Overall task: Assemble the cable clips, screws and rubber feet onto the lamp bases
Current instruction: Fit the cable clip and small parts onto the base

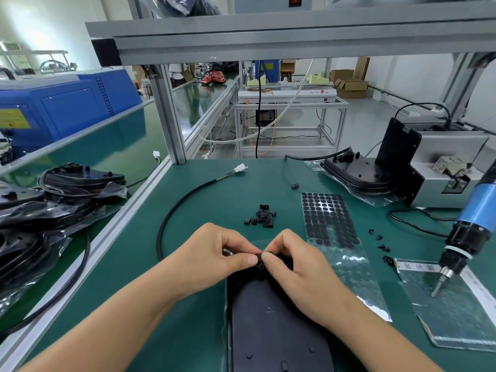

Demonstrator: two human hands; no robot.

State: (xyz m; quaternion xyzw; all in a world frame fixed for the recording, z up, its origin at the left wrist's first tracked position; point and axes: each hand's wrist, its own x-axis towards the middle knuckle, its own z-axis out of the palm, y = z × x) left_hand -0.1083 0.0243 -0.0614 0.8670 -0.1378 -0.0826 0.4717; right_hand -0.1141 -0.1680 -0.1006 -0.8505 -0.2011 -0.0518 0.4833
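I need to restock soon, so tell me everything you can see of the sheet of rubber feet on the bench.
The sheet of rubber feet is a long clear glossy film strip lying flat on the green bench, right of the two hands. Small round black pads fill its far part in close rows. The near part is bare and shiny, with faint round marks where pads look peeled off. The right hand overlaps its near left edge; whether it touches is unclear. Nothing else lies on it.

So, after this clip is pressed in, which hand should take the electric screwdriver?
Probably the right hand. The electric screwdriver hangs at the right side of the bench, nearer that hand. The left hand is on the far side of the lamp base and could keep it steady.
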